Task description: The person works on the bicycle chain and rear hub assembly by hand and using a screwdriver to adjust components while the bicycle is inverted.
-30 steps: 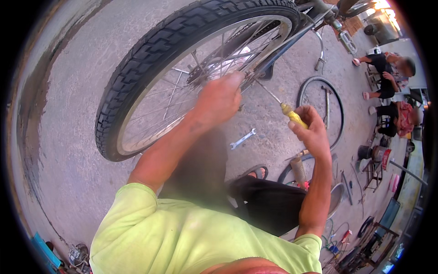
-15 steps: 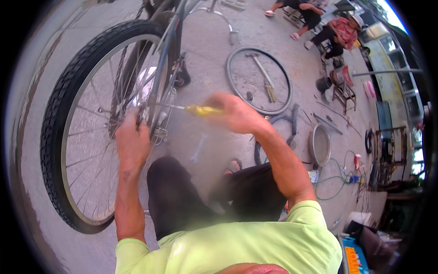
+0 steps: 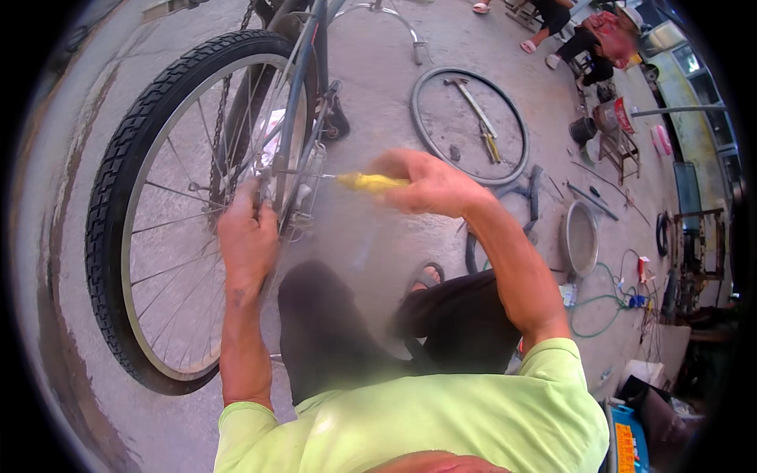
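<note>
My left hand (image 3: 248,236) is closed at the rear of a bicycle, beside the spoked wheel (image 3: 113,221) with its black knobbly tyre, its fingertips on small metal parts near a frame tube (image 3: 293,118); what exactly they grip is unclear. My right hand (image 3: 430,185) is closed on the yellow handle of a screwdriver (image 3: 367,180), slightly blurred. The screwdriver's thin shaft points left, nearly level, toward the metal parts at my left fingers; whether its tip touches them is too small to tell. A chain (image 3: 221,126) hangs behind the wheel.
A loose rim or tyre (image 3: 522,134) rings a hammer (image 3: 473,102) and pliers (image 3: 492,147). Rightward lie a metal basin (image 3: 581,236), cables (image 3: 591,331) and a stool (image 3: 619,154). Two seated people (image 3: 599,43) (image 3: 548,24) are at the upper right.
Since a second ago my view has swung, putting the wheel at the left. The screwdriver now lies nearly level instead of slanting down rightward; my left hand stays at the wheel's metal parts.
</note>
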Available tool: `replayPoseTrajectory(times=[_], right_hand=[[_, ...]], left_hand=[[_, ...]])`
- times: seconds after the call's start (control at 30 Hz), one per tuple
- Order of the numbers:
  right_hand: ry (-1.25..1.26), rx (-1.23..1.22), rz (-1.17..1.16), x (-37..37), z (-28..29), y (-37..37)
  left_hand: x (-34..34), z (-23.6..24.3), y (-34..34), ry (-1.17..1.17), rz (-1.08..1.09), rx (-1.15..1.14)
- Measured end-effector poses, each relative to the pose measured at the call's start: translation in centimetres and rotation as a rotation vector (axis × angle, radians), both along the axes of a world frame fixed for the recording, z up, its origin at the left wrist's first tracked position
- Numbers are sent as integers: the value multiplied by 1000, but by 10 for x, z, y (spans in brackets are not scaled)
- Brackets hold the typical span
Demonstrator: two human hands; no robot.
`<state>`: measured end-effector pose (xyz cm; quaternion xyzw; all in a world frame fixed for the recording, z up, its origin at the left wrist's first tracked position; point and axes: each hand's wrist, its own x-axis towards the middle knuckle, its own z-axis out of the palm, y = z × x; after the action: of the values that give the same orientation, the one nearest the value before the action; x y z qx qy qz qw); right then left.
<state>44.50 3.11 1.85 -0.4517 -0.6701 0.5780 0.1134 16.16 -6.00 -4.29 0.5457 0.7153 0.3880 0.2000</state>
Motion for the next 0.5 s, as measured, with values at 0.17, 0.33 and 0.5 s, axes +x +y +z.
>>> replayPoseTrajectory(times=[0.17,0.33,0.5], right_hand=[[-37,787,60,10,-28,-2],[-130,-113,5,-1,-1,10],[4,171,-31,4,-14,-3]], left_hand=[[4,6,2,49,-22,-6],[1,0,1,96,-22,57],[6,6,1,49,-14,21]])
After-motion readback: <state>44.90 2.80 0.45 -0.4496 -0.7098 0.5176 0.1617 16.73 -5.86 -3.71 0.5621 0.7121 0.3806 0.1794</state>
